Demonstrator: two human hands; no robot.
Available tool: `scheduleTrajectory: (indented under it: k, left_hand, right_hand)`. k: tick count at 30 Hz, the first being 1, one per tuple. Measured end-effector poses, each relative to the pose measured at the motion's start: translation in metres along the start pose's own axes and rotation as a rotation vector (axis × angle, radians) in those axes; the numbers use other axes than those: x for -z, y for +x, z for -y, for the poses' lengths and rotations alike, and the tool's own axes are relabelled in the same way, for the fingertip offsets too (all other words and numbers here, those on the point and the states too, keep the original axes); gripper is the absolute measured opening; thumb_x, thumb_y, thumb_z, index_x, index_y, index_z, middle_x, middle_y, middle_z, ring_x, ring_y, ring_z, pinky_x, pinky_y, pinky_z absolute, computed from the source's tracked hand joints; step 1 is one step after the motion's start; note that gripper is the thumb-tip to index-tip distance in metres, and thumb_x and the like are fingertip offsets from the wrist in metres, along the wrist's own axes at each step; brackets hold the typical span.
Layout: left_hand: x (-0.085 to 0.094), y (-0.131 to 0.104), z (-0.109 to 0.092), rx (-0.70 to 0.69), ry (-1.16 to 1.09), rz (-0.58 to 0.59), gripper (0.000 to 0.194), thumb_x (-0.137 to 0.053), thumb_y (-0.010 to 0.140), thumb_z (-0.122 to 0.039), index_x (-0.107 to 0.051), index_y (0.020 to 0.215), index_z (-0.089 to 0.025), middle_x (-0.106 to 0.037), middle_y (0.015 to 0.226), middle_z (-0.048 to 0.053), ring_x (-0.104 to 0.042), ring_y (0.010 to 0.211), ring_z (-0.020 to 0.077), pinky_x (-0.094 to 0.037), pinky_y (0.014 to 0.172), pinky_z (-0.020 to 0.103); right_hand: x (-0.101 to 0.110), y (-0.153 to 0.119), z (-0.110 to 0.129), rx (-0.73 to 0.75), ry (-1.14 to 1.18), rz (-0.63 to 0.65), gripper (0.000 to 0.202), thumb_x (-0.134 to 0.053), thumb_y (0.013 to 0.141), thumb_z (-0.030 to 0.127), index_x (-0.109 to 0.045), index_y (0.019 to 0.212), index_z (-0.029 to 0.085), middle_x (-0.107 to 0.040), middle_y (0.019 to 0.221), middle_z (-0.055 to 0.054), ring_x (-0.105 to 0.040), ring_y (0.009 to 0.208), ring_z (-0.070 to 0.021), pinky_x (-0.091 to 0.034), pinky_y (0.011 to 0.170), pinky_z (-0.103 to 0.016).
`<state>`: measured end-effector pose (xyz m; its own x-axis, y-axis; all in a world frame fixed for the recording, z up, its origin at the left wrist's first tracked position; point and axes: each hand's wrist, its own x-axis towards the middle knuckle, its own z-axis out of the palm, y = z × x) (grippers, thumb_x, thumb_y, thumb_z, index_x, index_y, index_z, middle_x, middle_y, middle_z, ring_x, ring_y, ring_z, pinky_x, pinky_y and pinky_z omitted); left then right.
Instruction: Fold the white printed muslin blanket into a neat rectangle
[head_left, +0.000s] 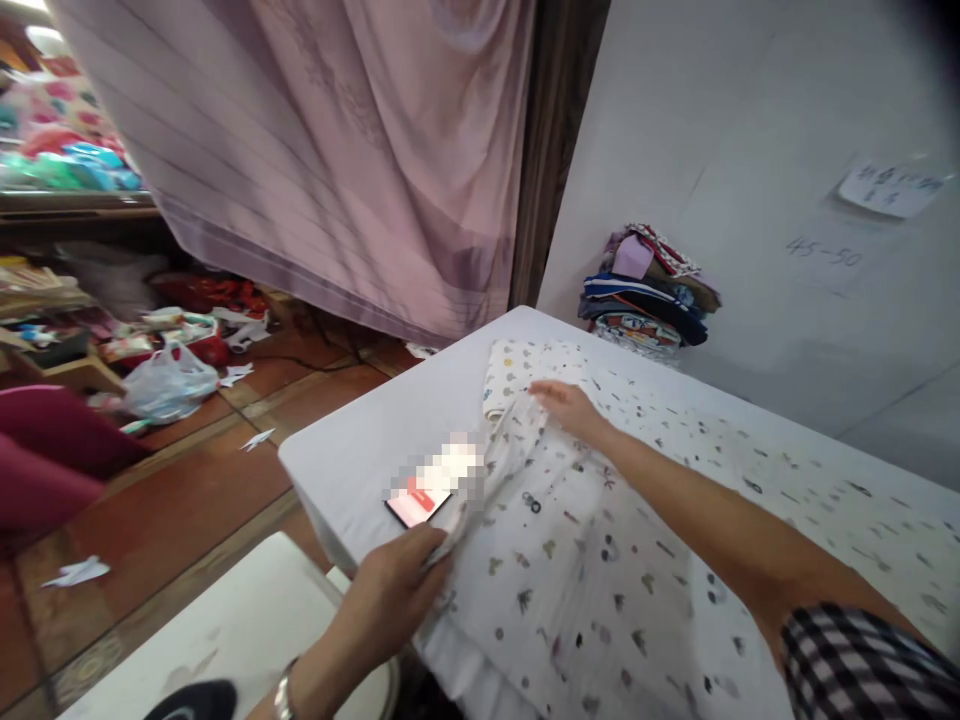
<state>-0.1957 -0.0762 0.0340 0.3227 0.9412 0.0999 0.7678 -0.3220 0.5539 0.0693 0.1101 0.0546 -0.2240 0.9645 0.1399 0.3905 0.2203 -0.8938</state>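
Observation:
A thin white cloth (570, 560) printed with small leaves and other motifs is spread over the table and hangs past its near edge. My left hand (405, 580) grips its left edge near the table's front, fingers closed round the fabric. Farther back, my right hand (566, 405) rests on the same edge with fingers fairly straight; whether it pinches the fabric is unclear. Beyond it lies a folded piece of printed fabric (506, 372). Left of the cloth, a lit phone (420, 495) with a partly blurred screen lies on the table.
The white table (360, 430) stands against a wall. Folded clothes (645, 290) are piled at its far side. A pink curtain (375, 150) hangs behind. A white surface (247, 610) stands at lower left. Plastic bags (171, 380) and scraps lie on the tiled floor.

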Motion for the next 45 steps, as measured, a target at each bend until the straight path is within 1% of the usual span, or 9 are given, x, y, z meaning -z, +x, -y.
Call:
scheduleTrajectory:
  k: [2,5,9,12,19,30,35,42,45]
  left_hand:
    - [-0.005,0.0,-0.017,-0.128,0.028,0.099,0.019,-0.043,0.085,-0.033,-0.055,0.076,-0.021,-0.06,0.073,0.0,-0.055,0.065,0.0125,-0.04,0.059,0.022]
    - [-0.009,0.003,-0.025,-0.156,0.002,0.137,0.021,-0.047,0.085,-0.039,-0.058,0.084,-0.022,-0.061,0.075,-0.001,-0.056,0.065,0.0121,-0.041,0.06,0.022]
    - [-0.005,0.012,-0.005,-0.019,0.122,-0.163,0.027,-0.041,0.088,-0.039,-0.058,0.099,-0.022,-0.062,0.096,0.004,-0.057,0.088,0.0172,-0.043,0.077,0.029]
    - [-0.005,0.019,0.015,0.082,0.311,-0.301,0.04,-0.049,0.083,-0.039,-0.05,0.118,-0.019,-0.055,0.119,0.01,-0.048,0.109,0.0247,-0.038,0.091,0.037]
    - [-0.019,0.028,0.031,0.302,0.398,-0.263,0.062,-0.051,0.079,-0.044,-0.036,0.132,-0.014,-0.044,0.133,0.014,-0.038,0.122,0.0277,-0.026,0.1,0.042]
    - [-0.018,0.038,0.025,0.305,0.446,-0.275,0.067,-0.05,0.078,-0.047,-0.034,0.134,-0.012,-0.055,0.118,0.015,-0.046,0.111,0.0288,-0.033,0.089,0.038]
    - [-0.01,0.048,0.033,0.361,0.513,-0.299,0.069,-0.048,0.078,-0.05,-0.034,0.133,-0.01,-0.059,0.111,0.016,-0.049,0.105,0.0299,-0.036,0.083,0.038]
    - [0.019,0.069,0.067,0.484,0.547,-0.288,0.071,-0.041,0.078,-0.055,-0.034,0.133,-0.01,-0.058,0.114,0.018,-0.05,0.106,0.0332,-0.038,0.082,0.041]
    - [0.026,0.072,0.063,0.475,0.551,-0.313,0.068,-0.043,0.079,-0.053,-0.036,0.132,-0.011,-0.054,0.121,0.018,-0.046,0.111,0.0336,-0.038,0.085,0.043]
  right_hand:
    - [-0.024,-0.058,0.011,0.132,-0.096,0.219,0.031,-0.05,0.085,0.036,-0.06,0.113,0.025,-0.057,0.121,-0.004,-0.052,0.112,-0.0195,-0.038,0.1,-0.04]
    - [-0.047,-0.134,0.019,0.322,-0.242,0.367,0.039,-0.046,0.088,0.037,-0.053,0.123,0.022,-0.046,0.134,-0.008,-0.039,0.125,-0.0214,-0.032,0.105,-0.041]
    - [-0.046,-0.191,0.013,0.421,-0.41,0.354,0.044,-0.043,0.09,0.032,-0.042,0.133,0.02,-0.028,0.145,-0.009,-0.021,0.135,-0.0234,-0.027,0.108,-0.045]
    - [-0.033,-0.215,0.007,0.381,-0.439,0.302,0.042,-0.041,0.091,0.03,-0.043,0.133,0.023,-0.032,0.143,-0.008,-0.023,0.134,-0.0221,-0.029,0.108,-0.044]
    - [-0.011,-0.262,-0.013,0.242,-0.405,0.211,0.035,-0.043,0.09,0.032,-0.054,0.123,0.025,-0.048,0.132,-0.007,-0.04,0.125,-0.0218,-0.038,0.103,-0.042]
    - [-0.001,-0.294,-0.036,0.184,-0.449,0.166,0.035,-0.042,0.09,0.032,-0.056,0.122,0.024,-0.05,0.13,-0.006,-0.041,0.125,-0.0217,-0.037,0.104,-0.043]
    - [0.003,-0.3,-0.035,0.22,-0.461,0.129,0.035,-0.042,0.09,0.029,-0.056,0.121,0.024,-0.05,0.13,-0.006,-0.04,0.125,-0.0214,-0.038,0.104,-0.043]
    - [0.017,-0.321,-0.035,0.188,-0.514,0.057,0.034,-0.042,0.09,0.03,-0.057,0.12,0.023,-0.051,0.129,-0.006,-0.042,0.124,-0.022,-0.039,0.103,-0.042]
    - [0.022,-0.335,-0.038,0.154,-0.537,-0.006,0.034,-0.043,0.09,0.032,-0.058,0.119,0.024,-0.051,0.13,-0.005,-0.041,0.125,-0.0222,-0.038,0.104,-0.042]
